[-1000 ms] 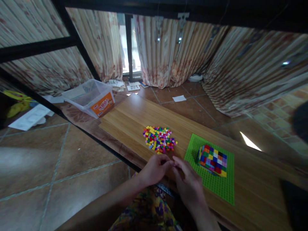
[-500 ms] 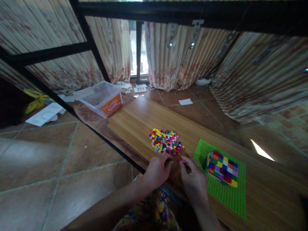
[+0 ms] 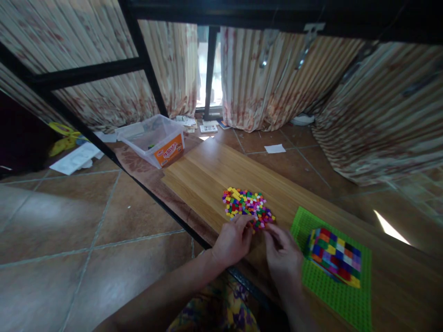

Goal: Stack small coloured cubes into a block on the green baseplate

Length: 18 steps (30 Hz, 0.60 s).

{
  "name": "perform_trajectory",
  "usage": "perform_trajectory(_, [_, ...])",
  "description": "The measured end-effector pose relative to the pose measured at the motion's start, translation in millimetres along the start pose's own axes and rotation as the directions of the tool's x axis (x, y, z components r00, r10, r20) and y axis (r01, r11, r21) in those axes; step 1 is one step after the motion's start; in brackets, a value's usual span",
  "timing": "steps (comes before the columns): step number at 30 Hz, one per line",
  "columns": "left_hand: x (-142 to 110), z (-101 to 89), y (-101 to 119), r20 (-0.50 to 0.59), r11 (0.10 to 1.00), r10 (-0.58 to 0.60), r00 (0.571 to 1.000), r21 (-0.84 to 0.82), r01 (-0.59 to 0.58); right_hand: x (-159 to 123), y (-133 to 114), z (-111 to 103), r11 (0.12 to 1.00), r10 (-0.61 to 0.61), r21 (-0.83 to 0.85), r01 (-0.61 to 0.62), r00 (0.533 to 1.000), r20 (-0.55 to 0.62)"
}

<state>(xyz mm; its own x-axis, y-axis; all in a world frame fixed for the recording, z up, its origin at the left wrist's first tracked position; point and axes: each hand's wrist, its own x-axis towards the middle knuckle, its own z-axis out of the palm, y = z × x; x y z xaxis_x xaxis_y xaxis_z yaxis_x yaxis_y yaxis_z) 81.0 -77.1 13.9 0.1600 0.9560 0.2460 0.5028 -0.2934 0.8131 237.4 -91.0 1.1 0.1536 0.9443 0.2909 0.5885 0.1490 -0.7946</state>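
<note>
"Where are the loose toy bricks [image 3: 246,203] lying?"

"They're sitting heaped on the wooden tabletop [image 3: 207,168], at one o'clock from the left hand [image 3: 231,243]."

"How are that hand's fingers standing?"

"They're bending close together over the heap's near edge; whether they're gripping a brick, I cannot tell."

"And the right hand [image 3: 284,256]?"

"Its thumb and forefinger are keeping a narrow pinch near the heap; I cannot tell what's sitting between them."

"What's resting at three o'clock from it?"

"A multicoloured brick-built block [image 3: 335,256] is standing on a green studded baseplate [image 3: 349,306]."
</note>
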Motion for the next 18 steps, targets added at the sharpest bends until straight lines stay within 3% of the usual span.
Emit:
perform_trajectory(3, [13.5,-23.4,-16.0,-0.120,0.999,-0.035,0.992,0.011,0.037,-10.7,0.2,-3.8,0.999,-0.018,-0.047,0.016,0.998,-0.052])
perform_trajectory(5, [29.4,-41.2,-29.8,-0.225,0.986,-0.130,0.965,0.069,0.149,-17.7,-2.0,-4.2,0.996,-0.035,-0.090,0.030,0.998,-0.057])
perform_trajectory(8, [54.5,-63.9,-48.9,-0.250,0.949,-0.230,0.940,0.158,0.274,-25.9,-5.4,-1.3,0.991,-0.079,-0.115,0.073,0.996,-0.045])
perform_trajectory(14, [90.3,-83.3,-62.2,0.010,0.911,-0.206,0.979,0.367,0.188,-31.0,-4.6,5.2,0.979,-0.157,-0.133,0.151,0.987,-0.031])
perform_trajectory(18, [111.0,-84.0,-56.4,0.201,0.857,-0.210,0.957,0.509,0.081,-30.9,-3.1,7.6,0.971,-0.197,-0.146,0.188,0.979,-0.052])
